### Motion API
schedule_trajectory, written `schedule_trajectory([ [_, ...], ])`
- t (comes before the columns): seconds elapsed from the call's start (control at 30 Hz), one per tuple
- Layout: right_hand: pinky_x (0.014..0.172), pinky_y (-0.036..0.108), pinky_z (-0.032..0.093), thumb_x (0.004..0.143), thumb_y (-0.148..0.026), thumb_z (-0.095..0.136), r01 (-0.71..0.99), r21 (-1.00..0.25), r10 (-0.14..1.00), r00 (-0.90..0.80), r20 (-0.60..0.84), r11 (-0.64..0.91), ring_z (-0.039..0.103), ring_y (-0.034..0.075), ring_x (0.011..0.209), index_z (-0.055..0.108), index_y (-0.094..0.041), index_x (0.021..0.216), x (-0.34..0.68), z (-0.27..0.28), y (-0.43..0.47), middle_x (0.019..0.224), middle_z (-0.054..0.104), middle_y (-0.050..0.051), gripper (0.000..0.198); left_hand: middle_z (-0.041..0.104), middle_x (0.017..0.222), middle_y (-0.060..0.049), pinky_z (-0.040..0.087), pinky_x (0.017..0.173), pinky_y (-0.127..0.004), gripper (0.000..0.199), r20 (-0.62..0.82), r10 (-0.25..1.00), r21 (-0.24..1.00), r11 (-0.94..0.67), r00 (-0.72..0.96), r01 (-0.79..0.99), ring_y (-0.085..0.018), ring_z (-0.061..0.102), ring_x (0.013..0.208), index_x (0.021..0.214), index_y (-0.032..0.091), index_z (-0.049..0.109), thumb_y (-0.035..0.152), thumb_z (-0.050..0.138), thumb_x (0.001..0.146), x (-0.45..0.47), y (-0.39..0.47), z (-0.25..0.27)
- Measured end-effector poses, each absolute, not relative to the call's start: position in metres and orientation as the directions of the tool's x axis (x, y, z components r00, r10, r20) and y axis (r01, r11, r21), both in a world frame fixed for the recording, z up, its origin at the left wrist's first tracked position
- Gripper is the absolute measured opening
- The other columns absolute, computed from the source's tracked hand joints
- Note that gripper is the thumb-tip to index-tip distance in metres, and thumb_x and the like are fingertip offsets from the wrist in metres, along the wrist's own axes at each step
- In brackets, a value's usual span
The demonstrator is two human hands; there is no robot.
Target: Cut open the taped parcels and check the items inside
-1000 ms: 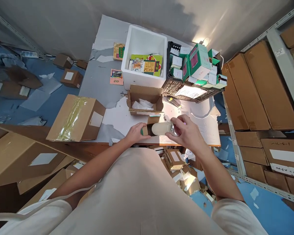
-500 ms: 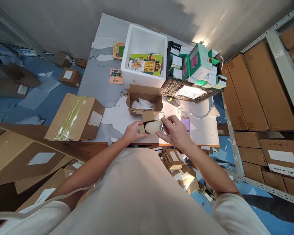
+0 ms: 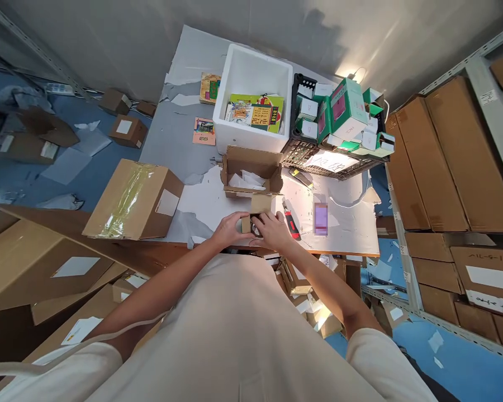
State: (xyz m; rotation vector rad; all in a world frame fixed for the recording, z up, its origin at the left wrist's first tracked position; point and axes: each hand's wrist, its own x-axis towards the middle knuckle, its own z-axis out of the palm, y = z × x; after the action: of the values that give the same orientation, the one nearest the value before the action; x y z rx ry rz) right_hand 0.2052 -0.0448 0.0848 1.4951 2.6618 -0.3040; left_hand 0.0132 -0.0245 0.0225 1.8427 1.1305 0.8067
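The small brown box is at six o'clock on the desk, by the near edge. The left hand has its grip around the box's nine o'clock side, likely to keep it steady. The right hand bends over the three o'clock side; I can't tell if that grip pinches anything. The box looks plain, its flap sticking out toward twelve o'clock, maybe to leave the opening free.
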Motion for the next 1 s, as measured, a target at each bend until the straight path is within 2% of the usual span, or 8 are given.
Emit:
schedule_trajectory([
  [0.13,0.097,0.051,0.030,0.082,-0.058,0.057,0.835,-0.292,0.873,-0.487,0.001,0.467,0.044,0.034,0.118,0.041,-0.021,0.137,0.216,0.079,-0.060,0.133,0.049,0.018,0.068,0.063,0.123,-0.012,0.047,0.101,-0.042,0.092,0.020,0.945,0.963,-0.105,0.325,0.247,-0.025,0.060,0.115,0.134,0.021,0.036,0.052,0.080,0.058,0.014,-0.029,0.022],
  [0.27,0.099,0.051,0.038,0.084,-0.047,0.058,0.757,-0.615,0.973,-0.126,0.195,0.221,0.042,0.032,0.124,0.038,-0.021,0.138,0.227,0.063,-0.083,0.134,0.045,0.018,0.064,0.060,0.127,-0.015,0.043,0.104,-0.047,0.093,-0.019,0.962,0.965,-0.054,0.273,0.256,-0.027,0.057,0.119,0.137,0.022,0.030,0.049,0.079,0.063,0.015,-0.040,0.022],
  [0.4,0.098,0.046,0.044,0.086,-0.036,0.055,0.551,-0.809,0.976,-0.175,0.128,0.205,0.050,0.026,0.117,0.055,-0.022,0.125,0.230,0.044,-0.089,0.125,0.049,0.014,0.042,0.047,0.141,-0.016,0.040,0.107,-0.046,0.066,0.092,0.917,0.911,-0.235,0.389,0.338,-0.029,0.045,0.131,0.122,0.021,0.049,0.050,0.074,0.068,0.018,-0.048,0.019],
  [0.5,0.096,0.045,0.046,0.086,-0.040,0.054,0.437,-0.891,0.988,-0.135,0.076,0.128,0.056,0.023,0.106,0.066,-0.024,0.108,0.234,0.040,-0.073,0.113,0.053,0.011,0.029,0.040,0.146,-0.015,0.040,0.107,-0.044,0.043,0.146,0.860,0.851,-0.362,0.489,0.382,-0.028,0.038,0.136,0.112,0.020,0.058,0.046,0.065,0.079,0.021,-0.044,0.017],
  [0.6,0.093,0.044,0.048,0.083,-0.053,0.056,0.220,-0.976,0.999,0.042,0.004,-0.005,0.057,0.023,0.105,0.059,-0.028,0.117,0.239,0.048,-0.041,0.115,0.056,0.009,0.042,0.042,0.144,-0.015,0.041,0.106,-0.043,0.037,0.156,0.838,0.827,-0.400,0.523,0.395,-0.026,0.042,0.133,0.112,0.020,0.058,0.043,0.061,0.083,0.022,-0.037,0.017],
  [0.7,0.089,0.044,0.049,0.088,-0.065,0.038,-0.012,-0.995,0.995,0.019,-0.098,-0.097,0.058,0.022,0.107,0.044,-0.032,0.131,0.239,0.062,-0.009,0.123,0.057,0.008,0.055,0.044,0.142,-0.015,0.042,0.105,-0.043,0.036,0.140,0.819,0.830,-0.403,0.557,0.385,-0.027,0.045,0.131,0.111,0.021,0.059,0.042,0.063,0.082,0.019,-0.032,0.019],
  [0.8,0.089,0.044,0.049,0.089,-0.064,0.037,0.105,-0.993,0.987,-0.152,-0.061,-0.045,0.058,0.023,0.108,0.054,-0.029,0.122,0.237,0.073,0.002,0.116,0.061,0.008,0.051,0.044,0.142,-0.015,0.042,0.105,-0.044,0.039,0.108,0.817,0.862,-0.361,0.567,0.357,-0.027,0.045,0.131,0.111,0.022,0.056,0.043,0.065,0.080,0.016,-0.031,0.021],
  [1.0,0.101,0.045,0.041,0.089,-0.048,0.051,0.437,-0.839,0.880,-0.466,0.096,0.323,0.050,0.025,0.122,0.063,-0.020,0.105,0.237,0.068,-0.030,0.128,0.053,0.016,0.034,0.046,0.139,-0.018,0.041,0.103,-0.051,0.069,0.049,0.902,0.963,-0.156,0.429,0.218,-0.027,0.047,0.129,0.120,0.023,0.037,0.044,0.077,0.067,0.020,-0.026,0.015],
])
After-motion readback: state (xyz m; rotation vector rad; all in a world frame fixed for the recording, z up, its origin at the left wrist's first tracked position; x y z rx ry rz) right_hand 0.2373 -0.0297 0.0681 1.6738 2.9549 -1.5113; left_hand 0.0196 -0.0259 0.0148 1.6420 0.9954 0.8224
